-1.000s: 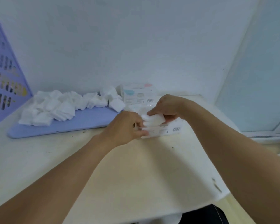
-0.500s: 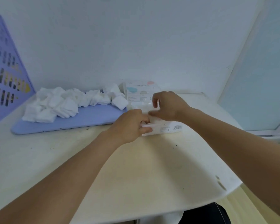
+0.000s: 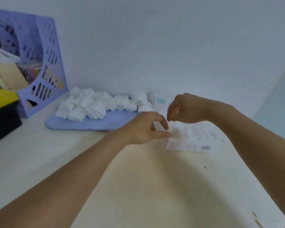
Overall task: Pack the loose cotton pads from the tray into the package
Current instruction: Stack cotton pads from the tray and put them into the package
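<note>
Most cotton pads point(image 3: 92, 104) are heaped on the tray point(image 3: 105, 120), far left — packing looks well short of done. The package point(image 3: 189, 137), partly filled, lies just right of it. My left hand point(image 3: 145, 129) pinches its left edge; my right hand point(image 3: 183, 109) hovers above, fingers loosely curled, holding nothing.

White wall point(image 3: 155, 46), pale table point(image 3: 146, 186), perhaps window point(image 3: 278, 99)
</note>
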Demonstrator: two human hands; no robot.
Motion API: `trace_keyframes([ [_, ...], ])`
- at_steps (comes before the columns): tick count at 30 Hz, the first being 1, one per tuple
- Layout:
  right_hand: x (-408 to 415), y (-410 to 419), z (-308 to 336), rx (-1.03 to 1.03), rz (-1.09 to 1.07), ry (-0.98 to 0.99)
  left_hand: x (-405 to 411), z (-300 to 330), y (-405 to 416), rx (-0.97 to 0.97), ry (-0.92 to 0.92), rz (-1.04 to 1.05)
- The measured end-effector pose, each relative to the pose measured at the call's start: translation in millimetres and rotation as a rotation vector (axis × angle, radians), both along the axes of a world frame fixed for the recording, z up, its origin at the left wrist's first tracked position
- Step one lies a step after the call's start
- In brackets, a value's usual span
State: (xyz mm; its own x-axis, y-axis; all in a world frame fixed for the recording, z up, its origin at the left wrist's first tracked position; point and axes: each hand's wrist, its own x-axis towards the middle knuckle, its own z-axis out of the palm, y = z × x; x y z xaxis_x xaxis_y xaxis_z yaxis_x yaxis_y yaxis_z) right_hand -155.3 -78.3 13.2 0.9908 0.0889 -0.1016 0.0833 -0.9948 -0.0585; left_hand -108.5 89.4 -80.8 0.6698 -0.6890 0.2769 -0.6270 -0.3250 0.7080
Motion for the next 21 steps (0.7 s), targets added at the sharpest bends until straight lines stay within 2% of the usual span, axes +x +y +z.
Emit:
trace_keyframes([
  [2, 15.8, 29.5, 7.1, 0.214, 0.063, -0.27, 17.7, 14.4, 37.7, -0.144, 0.028, 0.128],
  [3, 22.9, 49.6, 3.9, 0.355, 0.078, -0.312, 30.7, 17.3, 59.0, -0.223, 0.003, 0.248],
  [5, 47.0, 92.0, -22.5, 0.535, 0.064, -0.257, 58.9, 12.3, 106.2, -0.293, -0.155, 0.595],
  [6, 60.9, 112.1, -38.8, 0.561, 0.04, -0.224, 71.0, 4.6, 128.7, -0.263, -0.232, 0.76],
  [8, 90.5, 150.3, -69.1, 0.584, -0.037, -0.192, 86.5, -19.1, 173.2, -0.135, -0.246, 0.982],
  [11, 118.4, 176.5, -93.0, 0.642, -0.101, -0.215, 93.1, -47.4, 200.5, -0.044, -0.101, 1.032],
  [14, 140.7, 196.6, -112.0, 0.503, -0.1, -0.277, 103.6, -55.1, 205.7, 0.057, 0.025, 0.958],
  [17, 155.6, 213.5, -128.1, 0.285, -0.095, -0.362, 110.8, -55.1, 203.9, 0.126, -0.008, 0.95],
  [21, 162.0, 220.0, -132.6, 0.17, -0.083, -0.427, 113.8, -56.1, 201.0, 0.139, -0.058, 0.987],
])
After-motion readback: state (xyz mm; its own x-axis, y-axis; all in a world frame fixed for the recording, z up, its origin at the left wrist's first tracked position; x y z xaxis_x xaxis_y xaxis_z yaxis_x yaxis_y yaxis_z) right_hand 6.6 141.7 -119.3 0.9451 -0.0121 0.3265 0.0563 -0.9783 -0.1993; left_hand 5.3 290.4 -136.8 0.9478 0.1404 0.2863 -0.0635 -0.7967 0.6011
